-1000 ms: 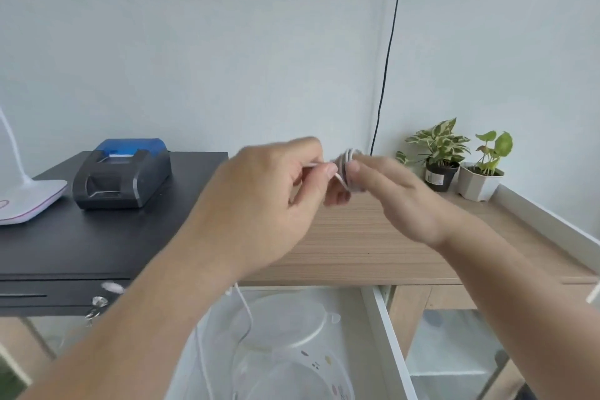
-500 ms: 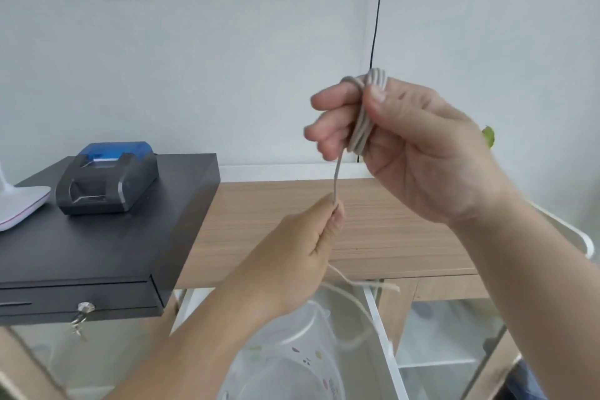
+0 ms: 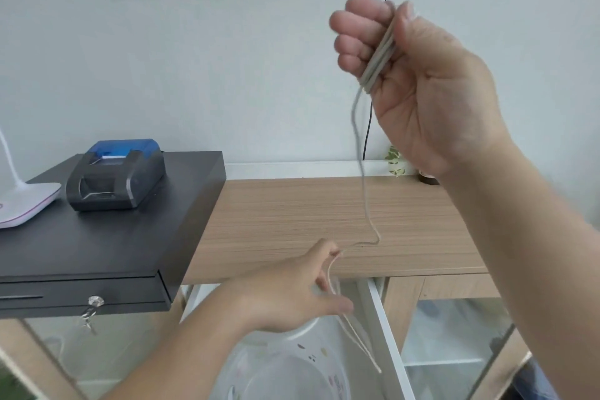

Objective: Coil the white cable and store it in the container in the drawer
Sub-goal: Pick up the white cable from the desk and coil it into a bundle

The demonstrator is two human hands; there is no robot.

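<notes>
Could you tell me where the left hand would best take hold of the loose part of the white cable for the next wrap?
Probably on the slack strand of the white cable just below the coil, pinched from the side between thumb and finger. That stretch hangs nearly straight and free under the right hand, while the left hand now holds it lower down, near the kinked tail.

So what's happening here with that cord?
A person is winding a thin white cable into a coil. The right hand, raised high, holds several loops wrapped around its fingers. The left hand, lower down, pinches the loose stretch, whose tail dangles over a clear plastic container in the open white drawer. The coil is unfinished and nothing is stored yet.
</notes>
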